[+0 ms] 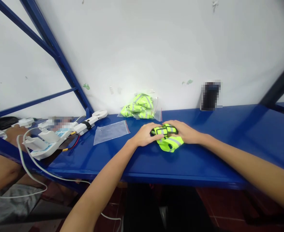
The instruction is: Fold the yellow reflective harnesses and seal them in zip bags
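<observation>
Both hands hold a bunched neon-yellow reflective vest (171, 143) with grey stripes and black edging, low over the blue shelf. My left hand (147, 134) is closed around its left side, thumb lying across the front. Around the right side, my right hand (184, 131) is closed too, its fingers partly hidden behind the fabric. Part of the vest hangs loose below the hands. Left of my left hand lies a flat clear zip bag (111, 132). Behind the hands, against the wall, a clear bag holds more folded neon-yellow reflective fabric (140, 105).
A white power strip (53, 146) with plugs and cables sits at the left, near a small white fan (99, 114). A dark blurred upright object (210, 96) leans on the wall at right. Another person's arm (3, 172) reaches in at far left. Blue frame posts (59, 61) flank the shelf.
</observation>
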Action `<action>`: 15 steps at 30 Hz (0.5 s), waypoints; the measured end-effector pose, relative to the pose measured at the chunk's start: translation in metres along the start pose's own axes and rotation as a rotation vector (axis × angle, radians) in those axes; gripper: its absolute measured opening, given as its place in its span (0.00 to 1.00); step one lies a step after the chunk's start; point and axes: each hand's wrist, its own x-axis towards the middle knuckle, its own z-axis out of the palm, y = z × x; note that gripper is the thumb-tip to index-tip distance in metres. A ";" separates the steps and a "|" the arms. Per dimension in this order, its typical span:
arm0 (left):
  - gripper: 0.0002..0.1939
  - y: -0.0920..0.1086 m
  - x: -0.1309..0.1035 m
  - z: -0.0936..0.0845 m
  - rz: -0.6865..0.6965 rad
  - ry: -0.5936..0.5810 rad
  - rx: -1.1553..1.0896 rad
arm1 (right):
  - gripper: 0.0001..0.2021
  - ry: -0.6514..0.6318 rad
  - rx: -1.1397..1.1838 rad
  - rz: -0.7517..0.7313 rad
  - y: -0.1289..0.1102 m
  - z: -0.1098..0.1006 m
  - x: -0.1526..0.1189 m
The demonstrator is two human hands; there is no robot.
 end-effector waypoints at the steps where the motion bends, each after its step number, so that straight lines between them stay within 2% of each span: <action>1: 0.29 0.001 -0.001 0.000 -0.003 -0.002 -0.042 | 0.23 0.037 0.039 0.030 0.000 0.002 0.001; 4: 0.43 0.007 -0.003 0.002 -0.037 -0.008 -0.159 | 0.20 0.168 0.233 0.122 0.000 0.005 0.004; 8: 0.47 0.016 -0.003 0.010 -0.112 0.059 -0.202 | 0.15 0.259 0.533 0.291 -0.005 0.010 0.008; 12: 0.41 0.019 -0.001 0.010 -0.101 0.143 -0.210 | 0.15 0.328 0.800 0.464 -0.016 0.014 0.012; 15: 0.28 0.016 0.000 0.008 -0.045 0.191 -0.177 | 0.17 0.220 0.986 0.552 -0.025 0.014 0.012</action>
